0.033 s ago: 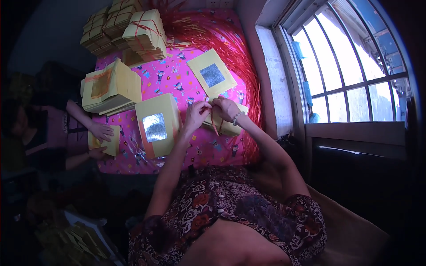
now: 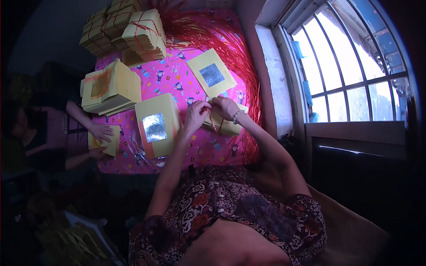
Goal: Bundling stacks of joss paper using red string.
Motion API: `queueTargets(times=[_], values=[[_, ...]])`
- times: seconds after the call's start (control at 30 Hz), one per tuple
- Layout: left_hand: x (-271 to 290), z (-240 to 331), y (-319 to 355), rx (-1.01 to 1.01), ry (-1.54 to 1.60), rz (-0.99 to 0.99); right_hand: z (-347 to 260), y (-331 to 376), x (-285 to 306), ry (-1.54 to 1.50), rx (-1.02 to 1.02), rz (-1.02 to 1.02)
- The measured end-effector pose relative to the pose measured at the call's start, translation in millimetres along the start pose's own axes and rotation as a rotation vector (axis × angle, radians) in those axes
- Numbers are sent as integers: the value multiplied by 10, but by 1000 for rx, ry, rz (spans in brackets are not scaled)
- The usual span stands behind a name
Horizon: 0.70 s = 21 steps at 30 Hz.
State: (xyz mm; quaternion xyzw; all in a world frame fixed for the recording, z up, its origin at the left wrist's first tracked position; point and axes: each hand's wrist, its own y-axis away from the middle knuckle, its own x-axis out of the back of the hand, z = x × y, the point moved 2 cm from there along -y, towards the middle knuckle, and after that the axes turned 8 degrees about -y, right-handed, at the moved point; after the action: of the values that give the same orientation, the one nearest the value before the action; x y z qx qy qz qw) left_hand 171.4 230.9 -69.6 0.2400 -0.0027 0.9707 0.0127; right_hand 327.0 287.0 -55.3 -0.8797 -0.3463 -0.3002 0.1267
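Note:
Over a small stack of yellow paper on the table's right side, my two hands work close together. A thin red ribbon runs down across this stack. My left hand pinches the ribbon at the stack's left edge. Just beside it, my right hand, with a pale bead bracelet at the wrist, has its fingers closed on the ribbon too. The fingertips nearly meet; any knot between them is too small to make out. Beyond my hands lies a yellow sheet stack with a silver square.
A thicker silver-squared paper stack stands left of my left forearm. Farther left is a tall stack; tied bundles sit behind. Red ribbon strands line the right edge. Another person's hands rest on paper at left. A barred window is right.
The ribbon's loose end below my fingers has shifted slightly. My hands stay nearly in place, the right one moved a touch.

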Motion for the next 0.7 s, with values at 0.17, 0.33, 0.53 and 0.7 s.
queueTargets(times=[0.17, 0.33, 0.53, 0.7], values=[[-32, 7, 41, -143, -274, 296, 42, -136, 64, -95, -46, -103], [-136, -22, 113, -93, -260, 436, 45, -257, 80, -237, -246, -198], [-165, -63, 117, -133, -145, 514, 78, -358, 85, -339, -390, -394], [-176, -76, 131, -127, -95, 544, 77, -409, 168, -549, -477, -522]])
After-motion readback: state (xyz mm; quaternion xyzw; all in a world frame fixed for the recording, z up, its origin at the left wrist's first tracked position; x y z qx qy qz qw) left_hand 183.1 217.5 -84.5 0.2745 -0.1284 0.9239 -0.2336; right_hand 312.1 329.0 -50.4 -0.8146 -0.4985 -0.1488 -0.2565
